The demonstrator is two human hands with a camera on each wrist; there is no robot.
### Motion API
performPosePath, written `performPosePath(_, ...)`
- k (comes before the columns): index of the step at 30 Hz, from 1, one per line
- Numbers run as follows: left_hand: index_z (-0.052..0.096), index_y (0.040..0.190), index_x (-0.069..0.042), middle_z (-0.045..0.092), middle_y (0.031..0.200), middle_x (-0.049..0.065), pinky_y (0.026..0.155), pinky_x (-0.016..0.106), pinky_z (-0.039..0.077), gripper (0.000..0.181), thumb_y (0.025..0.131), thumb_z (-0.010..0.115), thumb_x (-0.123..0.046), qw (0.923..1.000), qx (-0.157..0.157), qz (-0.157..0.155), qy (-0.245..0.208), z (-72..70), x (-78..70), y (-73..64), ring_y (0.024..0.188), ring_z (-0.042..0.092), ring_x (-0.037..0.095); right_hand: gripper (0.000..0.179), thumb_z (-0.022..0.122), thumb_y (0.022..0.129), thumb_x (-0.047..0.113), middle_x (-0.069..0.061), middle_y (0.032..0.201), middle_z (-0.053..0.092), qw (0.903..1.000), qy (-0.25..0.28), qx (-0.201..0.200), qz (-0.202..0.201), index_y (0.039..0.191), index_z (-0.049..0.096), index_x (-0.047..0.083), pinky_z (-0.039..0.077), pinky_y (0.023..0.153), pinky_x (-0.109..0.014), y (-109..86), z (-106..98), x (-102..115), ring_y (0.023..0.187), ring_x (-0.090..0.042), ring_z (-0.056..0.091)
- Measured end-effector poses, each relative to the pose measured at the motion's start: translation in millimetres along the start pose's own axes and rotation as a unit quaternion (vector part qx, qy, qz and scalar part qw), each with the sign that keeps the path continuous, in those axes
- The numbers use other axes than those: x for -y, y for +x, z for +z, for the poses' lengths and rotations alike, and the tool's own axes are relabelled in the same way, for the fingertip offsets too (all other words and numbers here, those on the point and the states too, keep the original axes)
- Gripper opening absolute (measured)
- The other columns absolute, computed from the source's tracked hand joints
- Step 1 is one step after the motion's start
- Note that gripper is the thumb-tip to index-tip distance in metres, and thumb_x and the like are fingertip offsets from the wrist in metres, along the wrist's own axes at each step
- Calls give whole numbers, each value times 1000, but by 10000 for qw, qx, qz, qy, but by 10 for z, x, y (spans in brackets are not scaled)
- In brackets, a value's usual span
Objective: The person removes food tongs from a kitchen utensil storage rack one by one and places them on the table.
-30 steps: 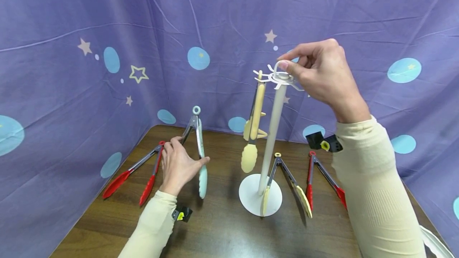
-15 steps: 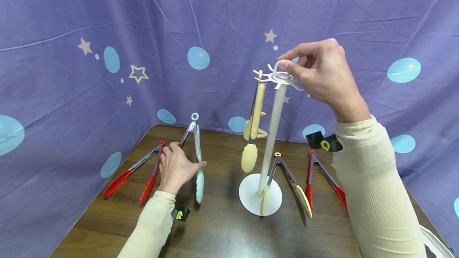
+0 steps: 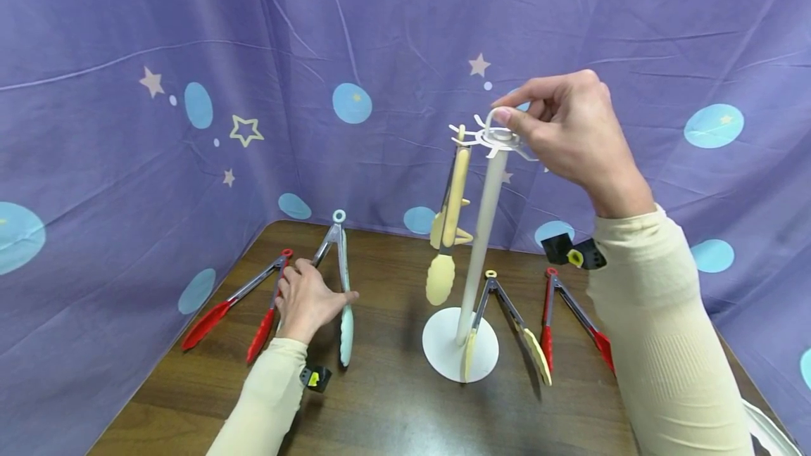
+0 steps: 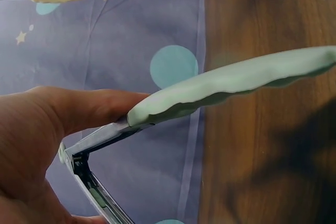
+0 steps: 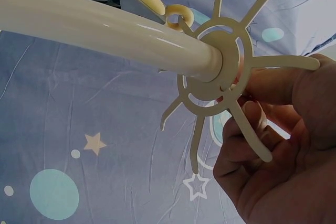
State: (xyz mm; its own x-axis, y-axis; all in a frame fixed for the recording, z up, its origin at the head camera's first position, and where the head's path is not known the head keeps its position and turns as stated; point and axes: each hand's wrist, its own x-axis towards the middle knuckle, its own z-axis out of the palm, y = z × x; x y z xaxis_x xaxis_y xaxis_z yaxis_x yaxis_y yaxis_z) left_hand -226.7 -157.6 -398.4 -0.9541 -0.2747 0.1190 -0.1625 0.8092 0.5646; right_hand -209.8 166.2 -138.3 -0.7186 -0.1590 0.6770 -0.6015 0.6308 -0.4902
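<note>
My left hand (image 3: 308, 305) grips a pair of mint-green tongs (image 3: 346, 335) around both spread arms, with the ring end pointing away. In the left wrist view the thumb lies along one arm beside its scalloped green head (image 4: 236, 80). The fingers on the other arm are mostly hidden. My right hand (image 3: 573, 136) pinches the loop on top of a white hanging stand (image 3: 484, 231). Several curved hooks (image 5: 286, 61) radiate from the stand's top. From one hook, left of the pole, hangs a pair of pale yellow tongs (image 3: 451, 206).
Red tongs (image 3: 265, 333) lie spread just left of my left hand. Another pale yellow pair (image 3: 537, 356) lies partly over the stand's round base (image 3: 437, 350), with more red tongs (image 3: 548, 347) to its right. A patterned purple curtain (image 3: 393, 20) backs the wooden table (image 3: 393, 407).
My left hand has moved slightly left and down, bringing the mint-green tongs lower toward the table. The right hand keeps its pinch on the stand's top loop.
</note>
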Motion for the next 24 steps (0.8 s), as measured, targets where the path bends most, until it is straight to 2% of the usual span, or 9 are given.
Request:
performPosePath(12, 36, 121, 12, 39, 115, 36, 91, 74, 36, 93, 67, 91, -41, 9997, 182, -146, 103, 44, 107, 46, 115, 40, 59, 8, 77, 90, 11, -2, 54, 57, 10000, -4, -11, 10, 94, 82, 7, 30, 42, -21, -3, -4, -3, 44, -7, 40)
performPosePath(24, 36, 121, 12, 38, 117, 39, 90, 77, 36, 94, 67, 92, -41, 9992, 175, -252, 258, 65, 131, 56, 118, 38, 62, 8, 77, 90, 11, -2, 55, 58, 10000, -22, -23, 8, 94, 82, 7, 30, 43, -22, -9, -5, 1, 44, -7, 41)
